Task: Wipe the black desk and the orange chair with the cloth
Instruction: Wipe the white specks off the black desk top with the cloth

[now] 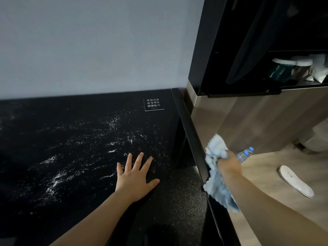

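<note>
The black desk [74, 157] fills the left and middle of the view, its glass top streaked with white specks and smears. My left hand [136, 176] lies flat on the desk near its right edge, fingers spread and straight. My right hand [229, 162] is off the desk's right side, above the floor, gripping a bunched light blue cloth [216, 176] whose loose end hangs down. No orange chair is in view.
A small white-lettered sign [153, 104] sits at the desk's back right corner. Right of the desk stands a dark open wardrobe [266, 50] with cups on a shelf. On the wooden floor lie two water bottles [245, 154] and a white slipper [295, 181].
</note>
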